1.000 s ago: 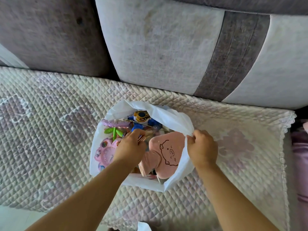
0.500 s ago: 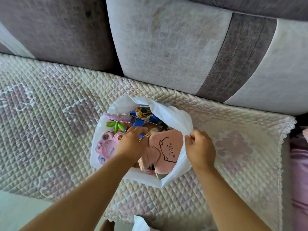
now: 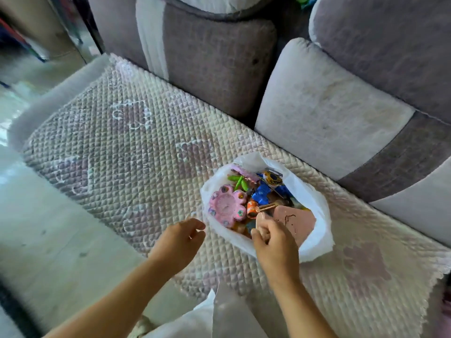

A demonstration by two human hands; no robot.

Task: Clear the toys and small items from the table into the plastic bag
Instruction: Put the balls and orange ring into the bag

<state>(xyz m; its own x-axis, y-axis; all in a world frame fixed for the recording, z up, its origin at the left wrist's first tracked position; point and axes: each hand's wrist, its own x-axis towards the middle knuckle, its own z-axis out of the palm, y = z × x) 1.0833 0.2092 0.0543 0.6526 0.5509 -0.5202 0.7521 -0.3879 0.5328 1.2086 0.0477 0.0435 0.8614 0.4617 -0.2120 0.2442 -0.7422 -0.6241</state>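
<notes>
White plastic bag [image 3: 314, 198] sits on the quilted sofa cover [image 3: 136, 147], mouth open. It lies just beyond the right hand and forward-right of the left hand. Sofa back cushions [image 3: 324, 113] rise beyond it.

Contents visible through the mouth: pink flower toy [image 3: 227, 206] on the side nearest the left hand; green plastic piece [image 3: 238, 181] and blue toy [image 3: 262, 193] farther away; small orange item [image 3: 252, 209] toward the middle; flat pink pig-drawing piece [image 3: 296, 222] just beyond the right hand's knuckles.

Left hand [image 3: 179, 242]: near the bag's rim, apart from it as far as can be seen, fingers loosely curled, nothing visibly held.

Right hand [image 3: 274, 242]: over the near rim of the bag, fingers curled. It may be pinching the film or a thin stick-like piece just ahead of the fingertips; cannot tell which, or whether it grips anything.

Handling judgement: the film is thin, soft and probably slippery, with no stiffness of its own, so the mouth will likely sag unless held. The load looks like light hard plastic, but bulky with edges that could snag or poke the film. Best hold is probably the rim gathered on two opposite sides, one side per hand, bunching several folds, not a single layer. Lifting by one side risks tipping the toys out toward the left hand. The bag looks nearly full.
</notes>
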